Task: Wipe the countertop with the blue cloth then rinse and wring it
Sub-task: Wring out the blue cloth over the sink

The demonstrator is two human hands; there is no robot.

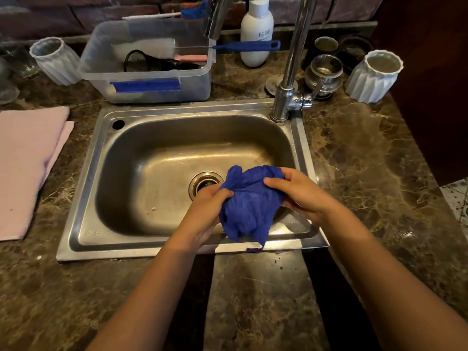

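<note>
wipe: looks done | my left hand (210, 206) + right hand (301, 191) clamped on blue cloth (249, 206), sink (177, 244) below | left: rinse/wring, no water visible

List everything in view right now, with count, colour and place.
Cloth: 1, blue, bunched over the sink, held by both hands
Sink: 1, steel, centre
Tap: 1, chrome, behind the sink at right
Bin: 1, clear, behind the sink, holding brushes
Bottle: 1, white, beside the bin
Cups: 2, white, far left and far right
Towel: 1, pink, left counter
Left hand: gripping the cloth
Right hand: gripping the cloth
</note>
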